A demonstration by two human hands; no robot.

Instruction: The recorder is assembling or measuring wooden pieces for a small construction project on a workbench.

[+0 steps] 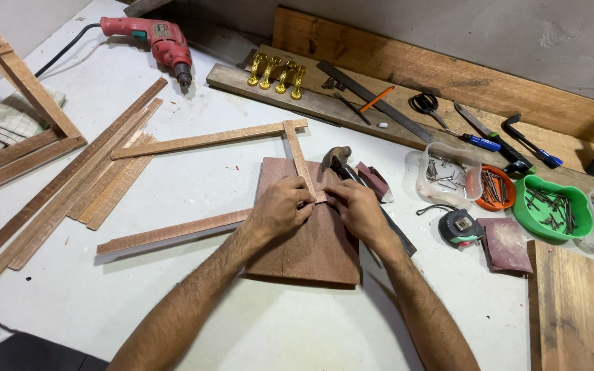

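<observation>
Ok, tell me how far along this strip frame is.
Done: the top strip already meets the short upright strip at a corner. In hand: the left hand and right hand pinch the upright's lower end against the bottom strip, over the board. Left: the hammer lies unused and spare strips wait.

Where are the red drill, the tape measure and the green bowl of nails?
red drill (156,38), head view, on its body.
tape measure (460,225), head view, on its case.
green bowl (525,214), head view, on its left rim.
</observation>
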